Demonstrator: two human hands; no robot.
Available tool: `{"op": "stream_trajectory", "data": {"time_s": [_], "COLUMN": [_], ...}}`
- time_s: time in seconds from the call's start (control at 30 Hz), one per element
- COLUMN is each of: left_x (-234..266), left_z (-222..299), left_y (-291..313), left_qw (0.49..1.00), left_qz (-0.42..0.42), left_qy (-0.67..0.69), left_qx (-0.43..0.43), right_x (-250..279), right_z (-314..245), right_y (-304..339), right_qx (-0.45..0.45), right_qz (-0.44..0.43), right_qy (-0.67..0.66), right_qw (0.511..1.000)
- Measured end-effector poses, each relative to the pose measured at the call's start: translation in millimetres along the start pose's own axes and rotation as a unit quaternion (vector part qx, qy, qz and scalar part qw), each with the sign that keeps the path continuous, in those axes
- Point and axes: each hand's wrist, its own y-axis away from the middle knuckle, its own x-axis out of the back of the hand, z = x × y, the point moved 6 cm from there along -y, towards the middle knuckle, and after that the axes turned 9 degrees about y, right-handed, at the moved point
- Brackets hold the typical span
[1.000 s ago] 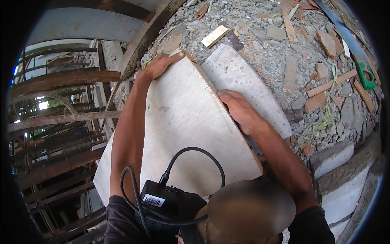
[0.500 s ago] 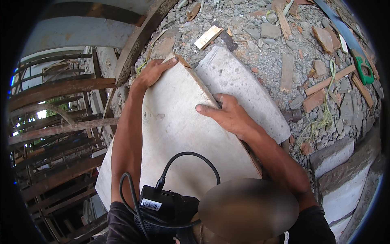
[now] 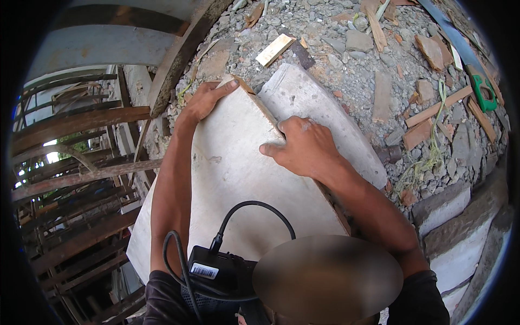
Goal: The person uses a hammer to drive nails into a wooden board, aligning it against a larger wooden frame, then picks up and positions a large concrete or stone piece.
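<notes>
A large pale board (image 3: 233, 162) with a brownish edge lies tilted in front of me and reaches back toward my body. My left hand (image 3: 208, 100) is closed on its far corner, thumb on top and fingers over the left side. Halfway down the right edge, my right hand (image 3: 306, 146) grips the same board, its thumb on the face and the other fingertips bent over the edge out of sight. Beside and partly beneath the board rests a whitish concrete block (image 3: 336, 119) with a pitted surface.
Gravel and rubble (image 3: 346, 70) spread beyond the board, with a short wood offcut (image 3: 275, 50). At far right lies a handsaw with a green handle (image 3: 483, 92). Whitish blocks (image 3: 460, 238) sit at lower right. Wooden beams (image 3: 81, 127) cross the left side; a black cable (image 3: 254, 203) loops near my chest.
My right hand has turned and shifted slightly up along the board's edge, with its back now facing up more. My left hand keeps its hold at the corner; the board has barely moved.
</notes>
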Motion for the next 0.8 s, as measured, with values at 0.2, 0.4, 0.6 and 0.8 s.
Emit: {"op": "stream_trajectory", "data": {"time_s": [0.2, 0.4, 0.6, 0.8], "left_x": [-4.2, -9.8, -56.1, -75.2], "left_z": [0.0, 28.1, 85.6, 28.5], "left_y": [1.0, 19.1, 82.7, 88.1], "left_qw": [1.000, 0.966, 0.912, 0.936], "left_qz": [0.015, 0.156, 0.045, 0.208], "left_qy": [0.019, -0.012, -0.241, -0.230], "left_qx": [0.008, -0.205, -0.330, -0.167], "right_x": [-5.9, -9.9, -9.3, -5.4], "right_z": [4.8, 14.5, 14.9, 4.3], "right_y": [-0.7, -3.7, -1.0, 2.7], "right_qx": [-0.005, -0.014, -0.018, 0.005], "right_qz": [0.002, 0.032, 0.003, 0.027], "right_qy": [-0.013, -0.094, -0.088, -0.030], "right_qw": [1.000, 0.995, 0.996, 0.999]}}
